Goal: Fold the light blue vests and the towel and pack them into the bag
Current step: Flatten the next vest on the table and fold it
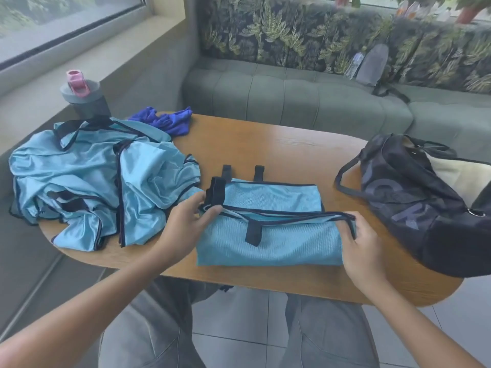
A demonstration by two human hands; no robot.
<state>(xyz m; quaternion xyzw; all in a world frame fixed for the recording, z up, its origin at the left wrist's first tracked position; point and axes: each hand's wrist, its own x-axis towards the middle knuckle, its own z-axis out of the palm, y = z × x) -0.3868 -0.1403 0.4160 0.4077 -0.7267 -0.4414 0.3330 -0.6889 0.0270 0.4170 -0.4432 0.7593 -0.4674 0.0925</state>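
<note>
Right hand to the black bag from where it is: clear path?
Probably yes. The right hand pinches the folded vest's right edge, and the black bag lies just to its right on the table with bare wood between; it must release first.

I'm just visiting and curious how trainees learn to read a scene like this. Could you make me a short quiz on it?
1. True or false: the dark bag lies to the right of the half-folded vest.
2. What holds the vest's two ends?
A. left hand and right hand
B. one hand only
C. nothing
3. Fill in: the unfolded vests lie in a ___ on the table.

Key: 1 true; 2 A; 3 pile.
</note>
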